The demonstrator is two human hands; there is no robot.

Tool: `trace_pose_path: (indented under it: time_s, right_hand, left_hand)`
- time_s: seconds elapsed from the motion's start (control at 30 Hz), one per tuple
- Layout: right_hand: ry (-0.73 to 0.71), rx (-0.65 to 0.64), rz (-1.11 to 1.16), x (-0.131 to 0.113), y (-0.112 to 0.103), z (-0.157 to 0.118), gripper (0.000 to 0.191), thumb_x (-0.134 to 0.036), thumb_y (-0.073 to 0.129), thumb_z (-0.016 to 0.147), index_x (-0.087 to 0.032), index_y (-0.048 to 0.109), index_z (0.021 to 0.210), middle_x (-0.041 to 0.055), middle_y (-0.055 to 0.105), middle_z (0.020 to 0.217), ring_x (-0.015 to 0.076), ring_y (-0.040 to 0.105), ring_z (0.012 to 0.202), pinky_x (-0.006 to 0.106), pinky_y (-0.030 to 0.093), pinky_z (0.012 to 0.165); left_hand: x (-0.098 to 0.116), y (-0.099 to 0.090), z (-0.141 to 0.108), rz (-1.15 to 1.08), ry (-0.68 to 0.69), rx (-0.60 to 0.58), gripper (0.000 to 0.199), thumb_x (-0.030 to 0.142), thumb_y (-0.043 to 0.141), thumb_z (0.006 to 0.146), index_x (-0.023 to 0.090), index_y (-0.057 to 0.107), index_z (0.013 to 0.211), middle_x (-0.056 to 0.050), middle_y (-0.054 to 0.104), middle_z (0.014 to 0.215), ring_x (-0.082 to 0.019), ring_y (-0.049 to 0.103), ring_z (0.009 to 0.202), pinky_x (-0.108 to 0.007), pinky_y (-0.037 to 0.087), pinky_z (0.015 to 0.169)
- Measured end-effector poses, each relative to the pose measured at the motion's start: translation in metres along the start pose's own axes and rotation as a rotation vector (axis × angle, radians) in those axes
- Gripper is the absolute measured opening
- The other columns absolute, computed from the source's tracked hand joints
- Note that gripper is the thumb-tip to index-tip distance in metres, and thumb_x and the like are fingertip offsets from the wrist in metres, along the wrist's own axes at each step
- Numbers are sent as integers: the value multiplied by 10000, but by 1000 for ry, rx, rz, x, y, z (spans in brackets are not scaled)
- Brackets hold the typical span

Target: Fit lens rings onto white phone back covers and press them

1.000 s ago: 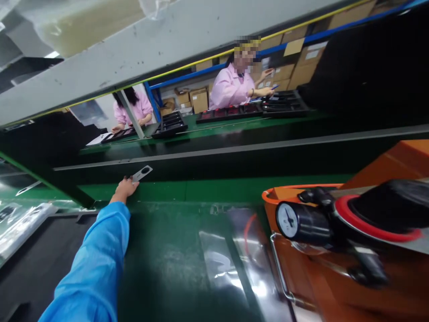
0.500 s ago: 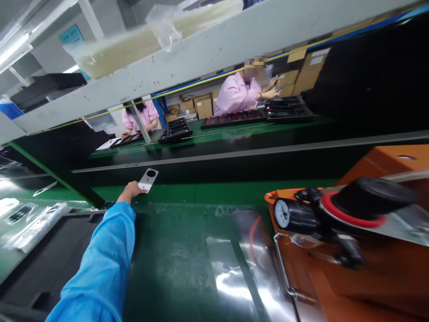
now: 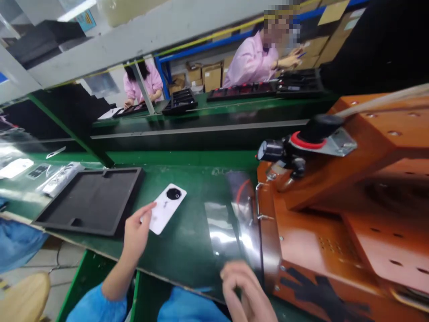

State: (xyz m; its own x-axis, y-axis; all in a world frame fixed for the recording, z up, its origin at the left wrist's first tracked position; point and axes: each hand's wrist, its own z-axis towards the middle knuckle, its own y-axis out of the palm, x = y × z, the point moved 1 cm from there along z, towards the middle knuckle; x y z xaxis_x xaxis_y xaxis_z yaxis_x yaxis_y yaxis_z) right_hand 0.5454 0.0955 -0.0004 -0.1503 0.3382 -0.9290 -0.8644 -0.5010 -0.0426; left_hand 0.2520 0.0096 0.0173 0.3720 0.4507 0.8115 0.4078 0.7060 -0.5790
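My left hand point(image 3: 136, 232) holds a white phone back cover point(image 3: 166, 208) by its lower end, just above the green bench top; a round black camera ring marks the cover's far end. My right hand point(image 3: 244, 290) sits low at the near edge of the bench, fingers loosely curled, holding nothing that I can see. It lies beside a clear glossy film sheet point(image 3: 224, 226) on the bench and close to the orange machine point(image 3: 335, 210).
A black foam tray point(image 3: 90, 201) lies left of the cover. A pressure gauge point(image 3: 268, 151) and a red-ringed knob point(image 3: 310, 136) top the orange machine. Bagged parts point(image 3: 60, 178) lie far left. Across the conveyor, two people in pink point(image 3: 254, 62) work at black trays point(image 3: 261, 89).
My left hand has pulled the white cover back from the far conveyor edge to the near bench. The view dropped lower, and my right hand has come into sight.
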Motion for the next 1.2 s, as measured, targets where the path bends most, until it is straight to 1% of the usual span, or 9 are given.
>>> trace_pose_path:
  time_s: [0.17,0.33,0.47,0.6,0.7,0.83,0.93,1.07,1.2]
  right_hand:
    - [529,-139,297,5,23,59,358,-549,674,904,-217,612,785,18,571,804,162,489,696,292,405,640]
    - [626,-107,270,20,31,79,322,-528,710,713,-219,621,734,17,573,793,161,454,709,293,364,633]
    - [599,-109,185,26,26,77,316,-527,694,693,-218,639,732,16,581,759,165,452,702,296,355,628]
    - [518,-173,39,31,18,78,328,-546,675,741,-219,657,761,21,617,746,184,502,704,322,404,662]
    - [416,-325,-99,33,15,82,273,-487,642,807,-219,674,764,39,684,839,205,585,769,358,460,754]
    - [332,-449,-204,38,22,84,202,-365,623,855,-221,680,726,62,702,961,230,633,906,383,486,855]
    - [316,-475,-299,44,30,81,175,-289,619,874,-230,696,729,63,694,983,256,636,1007,419,482,939]
    - [264,-477,-435,49,35,73,159,-260,630,891,-234,693,747,60,692,1000,278,624,1061,468,458,1006]
    - [186,-423,-528,48,36,68,149,-248,607,898,-244,702,784,60,690,1013,287,611,1056,500,445,1020]
  left_hand:
    - [-19,22,-144,-98,-14,-132,616,636,660,946,215,712,1393,-127,762,1179,-251,718,946,-347,615,807]
    - [-9,58,-206,10,308,-383,817,451,648,1028,361,198,1705,-28,670,1014,-149,601,703,-282,593,663]
    - [-8,73,-209,152,531,-315,732,383,528,1092,337,147,1715,-32,653,932,-187,644,773,-297,586,688]
    - [-15,67,-202,307,684,-145,732,367,631,1033,257,317,1685,-80,670,953,-226,644,839,-343,554,721]
    - [-27,63,-196,415,790,64,635,520,675,981,303,544,1563,-121,702,1123,-281,653,1071,-429,504,982]
    - [-57,77,-184,466,840,115,653,690,506,991,280,630,1483,-151,676,1404,-361,566,1368,-564,167,1310]
    - [-81,94,-177,436,909,195,525,602,600,972,329,673,1413,-92,745,1295,-302,629,1258,-515,47,1350]
    - [-98,111,-172,412,963,342,405,623,715,901,396,747,1235,-43,773,1138,-264,633,1110,-479,60,1351]
    - [-103,115,-174,424,955,347,368,645,728,876,443,753,1183,-13,770,1105,-257,622,1090,-478,67,1355]
